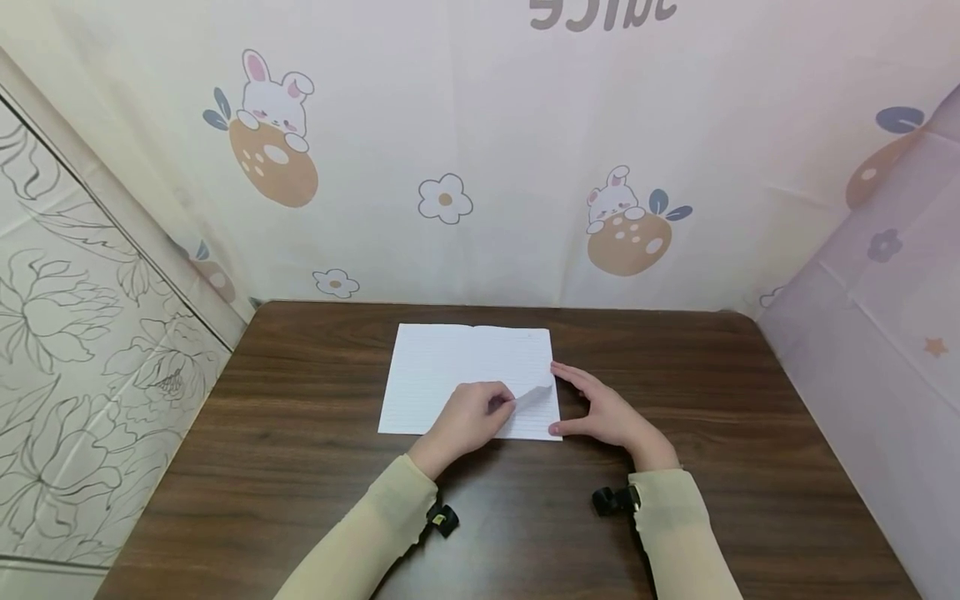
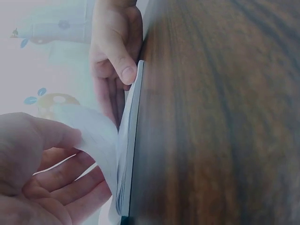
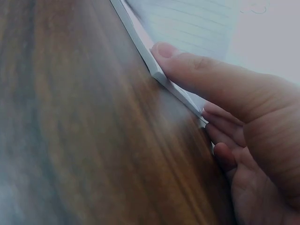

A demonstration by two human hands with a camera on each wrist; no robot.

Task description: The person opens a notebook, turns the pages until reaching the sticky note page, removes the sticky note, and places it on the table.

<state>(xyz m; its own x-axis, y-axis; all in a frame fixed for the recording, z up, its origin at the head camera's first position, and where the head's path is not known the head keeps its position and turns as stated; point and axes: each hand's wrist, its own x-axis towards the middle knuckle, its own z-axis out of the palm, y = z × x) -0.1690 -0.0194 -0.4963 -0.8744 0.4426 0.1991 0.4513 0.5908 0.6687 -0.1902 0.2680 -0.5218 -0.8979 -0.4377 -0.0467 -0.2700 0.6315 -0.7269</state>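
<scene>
An open notebook with lined white pages lies flat towards the back of the table. My left hand is over its lower middle and pinches a page between thumb and fingers. That page is lifted and bends up from the stack, as the left wrist view shows. At the notebook's right edge is my right hand, thumb and fingers spread apart. Its thumb rests on the near right corner, while the other fingers touch along the side edge.
The dark brown wooden table extends around the notebook on all sides. Behind it hangs a pale curtain printed with rabbits and flowers. A panel with line-drawn flowers stands at the left. Each wrist wears a small black camera.
</scene>
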